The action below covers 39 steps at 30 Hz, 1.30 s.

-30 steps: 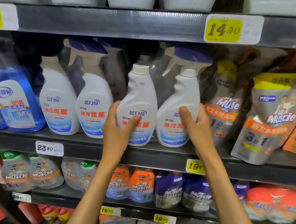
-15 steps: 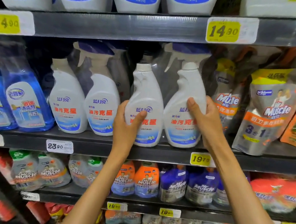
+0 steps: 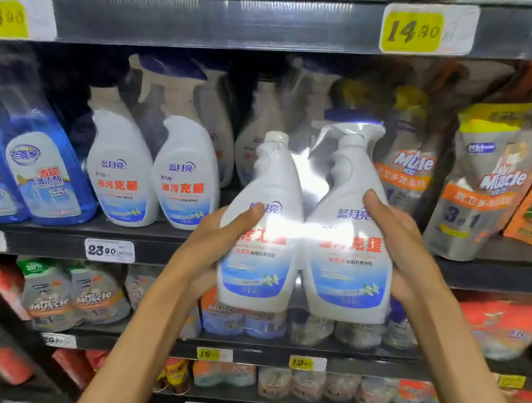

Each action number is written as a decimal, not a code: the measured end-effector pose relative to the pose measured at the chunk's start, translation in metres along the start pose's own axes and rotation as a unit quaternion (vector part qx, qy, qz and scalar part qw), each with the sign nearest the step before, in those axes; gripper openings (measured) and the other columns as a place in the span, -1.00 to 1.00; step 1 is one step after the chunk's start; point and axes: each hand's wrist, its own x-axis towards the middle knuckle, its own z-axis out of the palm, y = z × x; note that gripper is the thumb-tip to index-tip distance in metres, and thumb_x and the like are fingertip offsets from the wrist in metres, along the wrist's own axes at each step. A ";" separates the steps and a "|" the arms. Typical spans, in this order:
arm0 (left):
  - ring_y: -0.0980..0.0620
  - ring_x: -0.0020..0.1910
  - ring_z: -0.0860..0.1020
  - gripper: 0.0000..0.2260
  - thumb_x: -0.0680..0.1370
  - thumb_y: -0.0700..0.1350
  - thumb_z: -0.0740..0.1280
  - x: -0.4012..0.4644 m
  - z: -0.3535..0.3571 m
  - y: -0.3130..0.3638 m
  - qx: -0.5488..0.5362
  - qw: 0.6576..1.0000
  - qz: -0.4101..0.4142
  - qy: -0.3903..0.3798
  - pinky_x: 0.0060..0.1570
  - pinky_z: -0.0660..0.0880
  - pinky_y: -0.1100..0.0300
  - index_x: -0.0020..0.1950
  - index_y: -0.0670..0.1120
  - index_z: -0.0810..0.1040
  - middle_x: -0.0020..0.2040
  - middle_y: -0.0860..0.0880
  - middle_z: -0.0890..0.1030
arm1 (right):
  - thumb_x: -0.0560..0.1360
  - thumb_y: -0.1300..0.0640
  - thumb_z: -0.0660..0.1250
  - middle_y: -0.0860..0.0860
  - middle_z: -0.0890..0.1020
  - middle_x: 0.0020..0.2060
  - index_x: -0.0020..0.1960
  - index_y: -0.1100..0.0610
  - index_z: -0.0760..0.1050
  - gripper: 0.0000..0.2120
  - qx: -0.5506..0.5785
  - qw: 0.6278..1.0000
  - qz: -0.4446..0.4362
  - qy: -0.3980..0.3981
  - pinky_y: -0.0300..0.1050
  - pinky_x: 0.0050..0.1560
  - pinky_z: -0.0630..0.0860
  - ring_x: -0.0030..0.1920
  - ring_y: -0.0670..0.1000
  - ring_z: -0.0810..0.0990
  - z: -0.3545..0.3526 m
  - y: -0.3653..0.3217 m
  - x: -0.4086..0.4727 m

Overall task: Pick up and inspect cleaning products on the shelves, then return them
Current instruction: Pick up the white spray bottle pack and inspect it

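Note:
A shrink-wrapped twin pack of white cleaner bottles (image 3: 306, 238), with red lettering and blue labels, is held in front of the shelves, off the middle shelf (image 3: 168, 240). Its right bottle carries a spray trigger and its left one a plain cap. My left hand (image 3: 218, 239) grips the pack's left side with the thumb across the front. My right hand (image 3: 398, 244) grips the right side, thumb on the label. Both arms reach up from below.
A matching twin pack (image 3: 152, 173) and blue bottles (image 3: 41, 174) stand on the middle shelf to the left. Silver and orange refill pouches (image 3: 485, 191) fill its right. White jugs sit on the top shelf, more sprays and pouches on the lower shelves.
The twin pack stood on the middle shelf with both hands around it. Now it has come off the shelf, forward and down toward me, in both hands.

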 end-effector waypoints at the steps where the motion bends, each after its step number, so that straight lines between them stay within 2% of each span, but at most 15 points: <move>1: -0.08 -0.12 0.69 -0.73 0.37 -0.06 0.40 -0.001 -0.005 -0.002 -0.022 0.999 -0.025 -0.016 -0.19 0.64 0.08 0.01 -0.16 0.64 -0.06 -0.17 0.70 | 0.40 -0.03 0.37 0.11 0.72 -0.26 -0.23 0.10 0.70 -0.77 0.004 1.000 0.013 0.008 -0.14 -0.35 0.60 -0.29 0.04 0.71 0.001 -0.001 0.000; 5: -0.09 -0.10 0.69 -0.80 0.36 -0.16 0.36 -0.006 -0.016 -0.011 -0.129 0.988 -0.058 -0.067 -0.22 0.62 0.08 -0.10 -0.18 0.71 -0.05 -0.19 0.69 | 0.48 0.01 0.33 0.14 0.72 -0.22 -0.11 0.18 0.63 -0.76 0.030 0.995 0.088 0.037 -0.06 -0.37 0.61 -0.25 0.09 0.72 0.003 -0.015 0.001; 8: -0.09 -0.11 0.69 -0.81 0.34 -0.13 0.38 -0.007 -0.016 -0.013 -0.163 0.983 -0.061 -0.061 -0.24 0.62 0.05 -0.12 -0.15 0.72 -0.05 -0.18 0.70 | 0.55 0.05 0.26 0.13 0.72 -0.26 -0.15 0.17 0.65 -0.73 0.056 0.993 0.102 0.025 -0.06 -0.43 0.60 -0.29 0.06 0.71 0.009 -0.028 -0.001; 10: -0.10 -0.12 0.69 -0.81 0.29 -0.10 0.44 -0.007 -0.015 -0.009 -0.191 0.977 -0.090 -0.043 -0.26 0.63 0.00 -0.16 -0.14 0.73 -0.04 -0.18 0.69 | 0.47 0.07 0.31 0.16 0.72 -0.18 -0.02 0.20 0.60 -0.78 0.075 0.991 0.112 -0.006 -0.02 -0.39 0.62 -0.22 0.10 0.72 0.015 -0.037 -0.004; 14: -0.14 -0.24 0.69 -0.72 0.28 -0.12 0.44 -0.009 -0.017 0.010 -0.220 0.968 -0.119 0.001 -0.42 0.60 -0.06 -0.03 -0.13 0.63 -0.11 -0.20 0.70 | 0.31 0.12 0.34 0.23 0.70 -0.07 0.12 0.24 0.52 -0.59 0.086 0.985 0.143 -0.040 0.05 -0.32 0.65 -0.14 0.15 0.71 0.021 -0.039 -0.013; 16: -0.16 -0.22 0.69 -0.67 0.33 -0.13 0.42 -0.011 -0.021 0.024 -0.222 0.968 -0.115 0.014 -0.45 0.59 -0.08 0.08 -0.10 0.58 -0.08 -0.20 0.70 | 0.36 0.13 0.36 0.22 0.70 -0.09 0.06 0.22 0.55 -0.69 0.094 0.982 0.163 -0.021 0.07 -0.28 0.66 -0.17 0.14 0.72 0.022 -0.034 -0.016; 19: -0.23 -0.14 0.67 -0.47 0.31 -0.19 0.43 -0.019 -0.025 0.041 -0.205 0.970 -0.121 -0.048 -0.44 0.58 -0.12 0.29 -0.16 0.49 0.05 -0.27 0.65 | 0.36 0.15 0.36 0.21 0.71 -0.18 -0.15 0.23 0.65 -0.82 0.133 0.975 0.179 0.003 0.04 -0.37 0.65 -0.26 0.13 0.71 0.022 -0.026 -0.016; 21: -0.25 -0.17 0.67 -0.43 0.11 -0.27 0.50 -0.025 -0.023 0.048 -0.196 0.969 -0.116 -0.100 -0.44 0.58 -0.12 0.12 -0.30 0.59 -0.01 -0.32 0.65 | 0.29 0.16 0.33 0.16 0.70 -0.30 -0.34 0.24 0.67 -0.81 0.147 0.975 0.167 -0.003 -0.09 -0.44 0.61 -0.35 0.07 0.70 0.022 -0.023 -0.015; 23: -0.20 -0.17 0.68 -0.61 0.10 -0.22 0.45 -0.029 -0.016 0.051 -0.171 0.972 -0.103 -0.121 -0.38 0.61 -0.10 -0.12 -0.32 0.68 -0.05 -0.29 0.67 | 0.28 0.15 0.30 0.12 0.69 -0.36 -0.39 0.23 0.67 -0.78 0.131 0.978 0.162 -0.001 -0.18 -0.46 0.59 -0.41 0.01 0.68 0.020 -0.022 -0.013; 26: -0.14 -0.22 0.68 -0.68 0.13 -0.19 0.44 -0.029 -0.010 0.046 -0.166 0.977 -0.101 -0.091 -0.34 0.62 -0.05 -0.16 -0.30 0.69 -0.05 -0.27 0.67 | 0.48 0.15 0.24 0.14 0.69 -0.34 -0.20 0.25 0.63 -0.75 0.137 0.975 0.173 0.018 -0.16 -0.47 0.59 -0.41 0.03 0.68 0.019 -0.022 -0.011; 30: -0.18 -0.11 0.67 -0.36 -0.01 -0.25 0.63 -0.031 -0.010 0.035 -0.208 0.969 -0.115 -0.061 -0.25 0.60 -0.17 0.06 -0.25 0.62 0.04 -0.28 0.65 | 0.50 0.12 0.27 0.18 0.70 -0.22 -0.02 0.23 0.55 -0.81 0.131 0.976 0.175 0.014 -0.08 -0.37 0.64 -0.31 0.08 0.70 0.017 -0.024 -0.013; 33: -0.13 -0.21 0.69 -0.60 0.22 -0.19 0.47 -0.031 -0.006 0.029 -0.185 0.977 -0.107 -0.023 -0.38 0.62 -0.10 0.05 -0.13 0.58 -0.06 -0.21 0.69 | 0.35 0.13 0.39 0.20 0.71 -0.11 0.10 0.19 0.54 -0.66 0.132 0.978 0.159 -0.001 0.04 -0.31 0.65 -0.18 0.14 0.72 0.016 -0.024 -0.018; 36: -0.11 -0.19 0.69 -0.76 0.23 -0.16 0.46 -0.030 -0.005 0.019 -0.179 0.980 -0.076 -0.036 -0.33 0.62 -0.09 -0.11 -0.10 0.67 -0.09 -0.17 0.71 | 0.37 0.13 0.40 0.16 0.71 -0.07 0.20 0.06 0.52 -0.61 0.110 0.988 0.105 -0.024 0.06 -0.28 0.64 -0.10 0.15 0.71 0.016 -0.022 -0.022; 37: -0.10 -0.16 0.69 -0.75 0.21 -0.15 0.48 -0.031 -0.006 0.016 -0.169 0.983 -0.054 -0.045 -0.30 0.63 -0.07 -0.13 -0.08 0.70 -0.07 -0.15 0.71 | 0.40 0.12 0.39 0.14 0.71 -0.07 0.22 0.00 0.52 -0.62 0.092 0.992 0.076 -0.038 0.04 -0.25 0.64 -0.09 0.14 0.71 0.016 -0.021 -0.023; 39: -0.08 -0.10 0.69 -0.61 0.21 -0.13 0.51 -0.031 -0.011 0.013 -0.122 0.991 0.010 -0.049 -0.29 0.62 0.03 0.03 -0.04 0.67 -0.03 -0.13 0.70 | 0.41 0.08 0.37 0.12 0.70 -0.03 0.26 -0.07 0.48 -0.58 0.042 0.997 0.026 -0.062 0.00 -0.20 0.64 -0.05 0.12 0.70 0.018 -0.018 -0.024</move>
